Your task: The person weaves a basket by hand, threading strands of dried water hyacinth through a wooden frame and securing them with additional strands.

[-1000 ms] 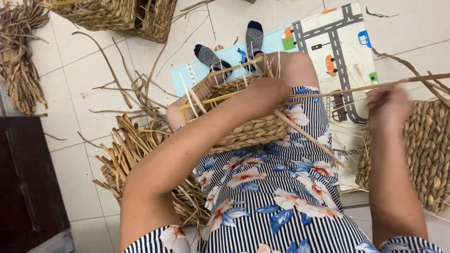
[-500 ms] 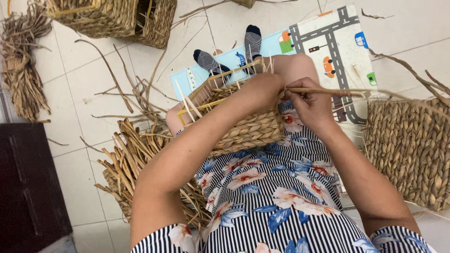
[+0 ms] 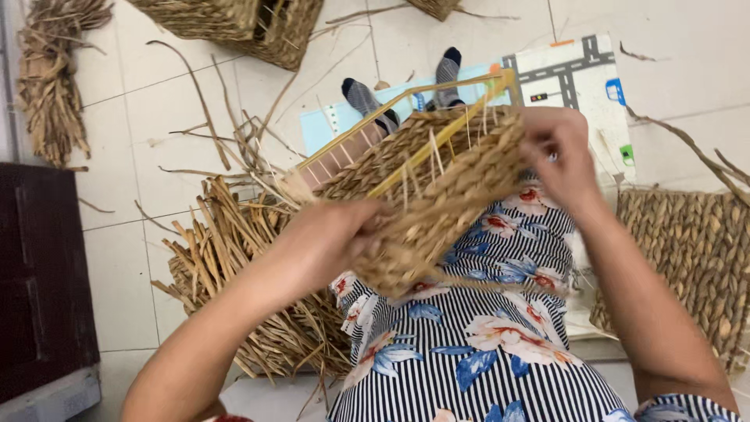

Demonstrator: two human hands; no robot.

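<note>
Now both hands, left hand (image 3: 332, 238) and right hand (image 3: 561, 152), grip the tilted basket (image 3: 437, 195).

Half-woven basket (image 3: 437, 195): tan-brown plaited straw w/ pale yellow frame rods (image 3: 437, 137). Loose straw pile (image 3: 242, 289): dry tan to brown. Dress (image 3: 484, 352): black/white vert. stripes, floral print in blue, pink, red. Socks (image 3: 367, 98): grey, dark toes. Play mat (image 3: 574, 78): cream w/ grey road pattern, small blue, green, orange marks; light-blue edge strip. Floor tiles (image 3: 133, 117): off-white, grey grout. Cabinet (image 3: 43, 266): dark brown. Woven panel (image 3: 687, 250) at right: tan braid pattern.
</note>
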